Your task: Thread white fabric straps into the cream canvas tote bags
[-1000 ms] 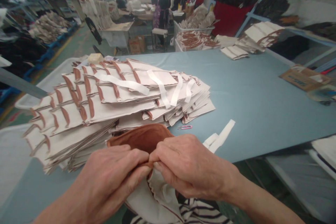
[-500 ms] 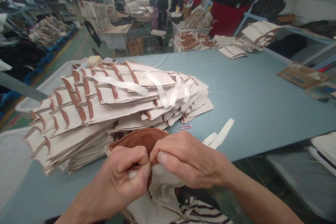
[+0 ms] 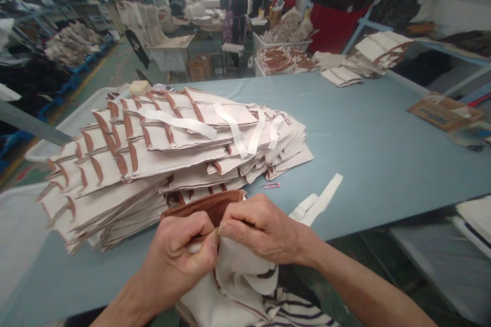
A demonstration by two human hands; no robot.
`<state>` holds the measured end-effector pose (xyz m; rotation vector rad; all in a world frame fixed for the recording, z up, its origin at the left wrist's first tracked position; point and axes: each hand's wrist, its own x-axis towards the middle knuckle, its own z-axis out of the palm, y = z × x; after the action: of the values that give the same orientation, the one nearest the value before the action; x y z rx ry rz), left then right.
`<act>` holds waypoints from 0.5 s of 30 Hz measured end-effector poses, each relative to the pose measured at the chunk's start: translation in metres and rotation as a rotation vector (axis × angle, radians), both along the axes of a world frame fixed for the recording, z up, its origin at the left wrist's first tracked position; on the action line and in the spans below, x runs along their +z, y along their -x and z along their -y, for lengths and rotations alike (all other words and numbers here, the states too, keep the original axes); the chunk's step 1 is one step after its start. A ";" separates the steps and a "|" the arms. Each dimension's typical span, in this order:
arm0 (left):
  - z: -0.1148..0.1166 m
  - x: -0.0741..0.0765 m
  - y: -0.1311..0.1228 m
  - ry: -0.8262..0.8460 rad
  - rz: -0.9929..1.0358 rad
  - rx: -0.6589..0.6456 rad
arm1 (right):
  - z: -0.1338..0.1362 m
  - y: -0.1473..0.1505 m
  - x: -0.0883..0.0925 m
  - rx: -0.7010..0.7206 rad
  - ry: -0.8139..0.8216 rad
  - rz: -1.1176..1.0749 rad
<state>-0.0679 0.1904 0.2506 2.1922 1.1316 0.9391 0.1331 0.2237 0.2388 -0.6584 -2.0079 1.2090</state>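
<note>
My left hand (image 3: 180,255) and my right hand (image 3: 261,227) both pinch the brown-lined rim of a cream cloth bag (image 3: 238,276) at the table's near edge. The bag's brown inside (image 3: 209,204) shows just above my fingers, and its cream body hangs down toward my lap. Fingers of both hands are closed on the fabric, thumbs nearly touching. Right behind the bag lies a big fanned stack of cream bags with brown trim (image 3: 153,148).
The blue table (image 3: 364,138) holds white strap pieces (image 3: 318,199), a small pink clip (image 3: 270,185), a cardboard box (image 3: 441,110) at right and folded bags (image 3: 339,76) at the far edge. Beyond stand bins of bags and people working.
The bag's brown opening has flattened and dropped lower. My left hand has curled tighter on the rim, and more cream fabric hangs below my hands.
</note>
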 end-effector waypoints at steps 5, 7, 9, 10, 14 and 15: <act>-0.004 0.004 0.002 0.039 -0.037 -0.018 | -0.001 -0.001 -0.005 0.003 0.074 0.015; -0.002 0.006 0.004 0.129 -0.041 -0.047 | 0.000 -0.001 -0.004 0.031 0.111 0.014; 0.000 0.007 0.006 0.212 -0.046 -0.075 | 0.001 -0.001 -0.002 0.054 0.157 -0.014; 0.001 0.007 0.007 0.233 -0.043 -0.084 | 0.001 -0.001 -0.002 0.058 0.184 -0.035; 0.006 0.006 0.009 0.231 0.001 -0.067 | 0.004 0.002 0.002 0.062 0.220 -0.120; 0.008 0.005 0.008 0.228 0.025 -0.053 | 0.005 0.003 0.002 0.066 0.205 -0.143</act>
<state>-0.0763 0.1826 0.2551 2.0110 1.1057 0.7718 0.1304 0.2186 0.2410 -0.5890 -1.8158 1.4726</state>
